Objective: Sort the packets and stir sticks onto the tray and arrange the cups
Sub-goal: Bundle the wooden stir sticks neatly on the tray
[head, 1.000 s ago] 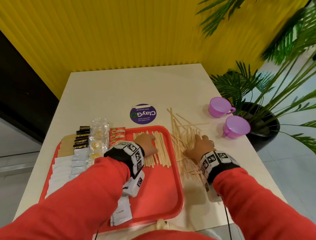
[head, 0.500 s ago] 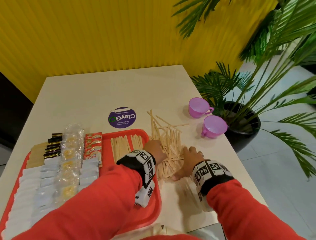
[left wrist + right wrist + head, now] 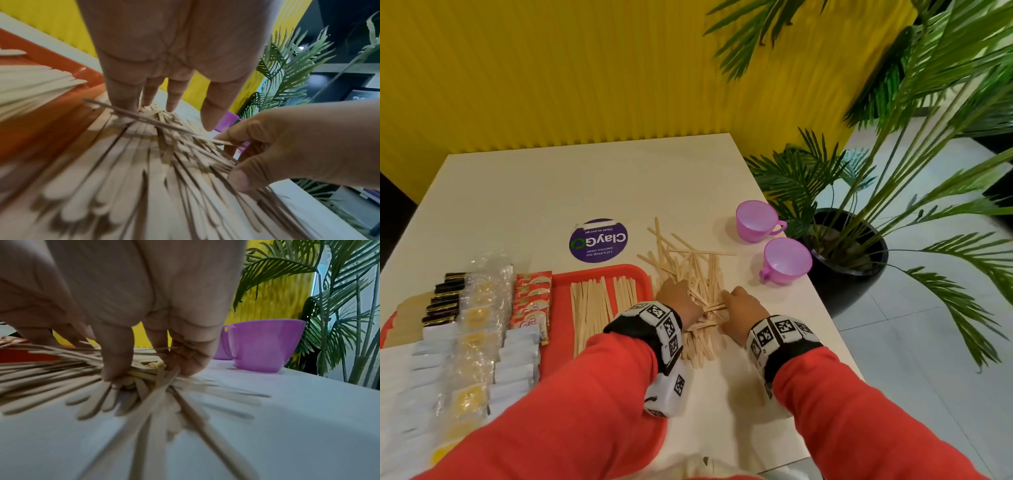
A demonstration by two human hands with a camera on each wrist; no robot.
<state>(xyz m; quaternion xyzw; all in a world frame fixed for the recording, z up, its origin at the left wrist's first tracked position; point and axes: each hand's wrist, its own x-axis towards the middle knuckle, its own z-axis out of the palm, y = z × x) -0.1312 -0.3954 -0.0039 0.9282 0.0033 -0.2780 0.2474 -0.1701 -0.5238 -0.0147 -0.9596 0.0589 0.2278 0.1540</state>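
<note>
Both hands are working the loose stir sticks just right of the red tray: left hand pressing with straight fingers, right hand curling around several. Packets are lying sorted on the tray; two purple cups are waiting beyond, unarranged.

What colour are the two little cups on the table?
Both cups are translucent purple, clearest in the head view.
</note>
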